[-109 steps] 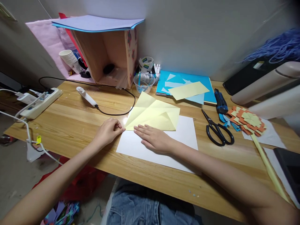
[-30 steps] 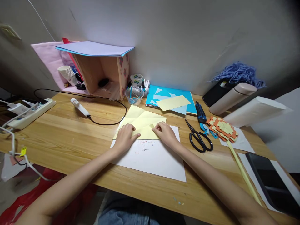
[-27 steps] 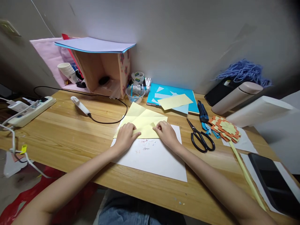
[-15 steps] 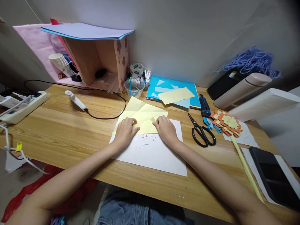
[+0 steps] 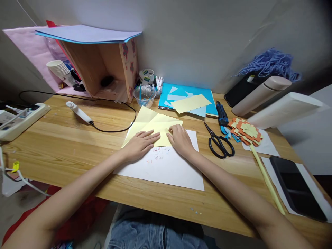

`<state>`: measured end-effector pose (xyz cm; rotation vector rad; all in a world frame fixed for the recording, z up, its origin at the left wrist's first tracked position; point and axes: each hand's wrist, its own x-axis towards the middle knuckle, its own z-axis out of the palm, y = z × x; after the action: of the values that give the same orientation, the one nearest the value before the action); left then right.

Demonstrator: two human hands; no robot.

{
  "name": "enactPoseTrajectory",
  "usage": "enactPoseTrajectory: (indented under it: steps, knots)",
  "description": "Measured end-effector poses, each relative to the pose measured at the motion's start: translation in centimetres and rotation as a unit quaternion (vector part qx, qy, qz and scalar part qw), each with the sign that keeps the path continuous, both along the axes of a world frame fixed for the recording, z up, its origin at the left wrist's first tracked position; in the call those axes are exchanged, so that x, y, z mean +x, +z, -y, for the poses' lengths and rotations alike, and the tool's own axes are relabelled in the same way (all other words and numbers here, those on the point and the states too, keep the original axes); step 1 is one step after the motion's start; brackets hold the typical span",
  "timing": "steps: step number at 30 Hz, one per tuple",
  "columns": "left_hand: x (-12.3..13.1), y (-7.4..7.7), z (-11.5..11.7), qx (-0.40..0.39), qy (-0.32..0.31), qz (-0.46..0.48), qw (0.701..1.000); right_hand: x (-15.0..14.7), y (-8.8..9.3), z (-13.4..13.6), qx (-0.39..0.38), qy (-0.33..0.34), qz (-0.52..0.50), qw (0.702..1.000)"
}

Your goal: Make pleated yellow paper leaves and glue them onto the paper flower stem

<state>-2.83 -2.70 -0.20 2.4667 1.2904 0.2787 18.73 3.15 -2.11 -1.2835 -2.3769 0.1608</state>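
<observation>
Folded yellow paper (image 5: pixel 166 126) lies over a white sheet (image 5: pixel 166 171) that has small coloured marks. My left hand (image 5: pixel 141 144) rests flat on the yellow paper's near left part, fingers stretched out to the right. On the near right part, my right hand (image 5: pixel 178 138) is curled, thumb and fingertips closed on the yellow paper near its right edge. The exact grip is partly hidden behind the fingers. To the right of that hand lie black-handled scissors (image 5: pixel 220 144), touched by neither hand.
Behind are an open box (image 5: pixel 129 74), a clear bowl (image 5: pixel 144 98) and a blue sheet (image 5: pixel 210 107) with paper pieces. A utility knife (image 5: pixel 222 114), paper flower (image 5: pixel 246 130) and phone (image 5: pixel 295 186) lie right. A corded white tool (image 5: pixel 80 113) and power strip (image 5: pixel 26 121) are left.
My left hand has flattened and slid right across the yellow paper, its fingers now extended. My right hand stays at the paper's right part. The whole view has shifted slightly.
</observation>
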Motion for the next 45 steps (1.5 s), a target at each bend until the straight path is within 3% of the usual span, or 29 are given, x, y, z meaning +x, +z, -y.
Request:
enactPoseTrajectory:
  steps: [4, 8, 12, 22, 31, 39, 45]
  knots:
    - [0.1, 0.2, 0.1, -0.011, 0.008, -0.004, 1.000, 0.9, 0.4, -0.1, 0.065, 0.144, -0.010, 0.987]
    - [0.1, 0.1, 0.0, -0.009, 0.007, 0.001, 1.000, 1.1, 0.5, 0.3, 0.118, 0.327, 0.019, 0.938]
    - [0.1, 0.0, 0.1, -0.004, 0.005, -0.009, 1.000, 0.5, 0.7, 0.7, 0.102, 0.403, 0.067, 0.907]
    - [0.0, 0.1, 0.1, -0.006, -0.003, -0.024, 1.000, 2.0, 1.9, 0.3, 0.073, 0.409, 0.078, 0.906]
    - [0.0, 0.0, 0.1, 0.011, -0.010, -0.052, 0.999, 6.4, 1.1, -0.2, 0.087, 0.361, 0.029, 0.928]
    - [-0.3, -0.7, 0.5, 0.032, 0.058, -0.078, 0.995, 9.9, 0.6, 0.3, 0.085, 0.319, 0.014, 0.944]
    - [-0.4, -1.0, 0.5, 0.035, 0.059, -0.077, 0.995, 7.9, 0.5, 1.2, 0.067, 0.296, -0.023, 0.953]
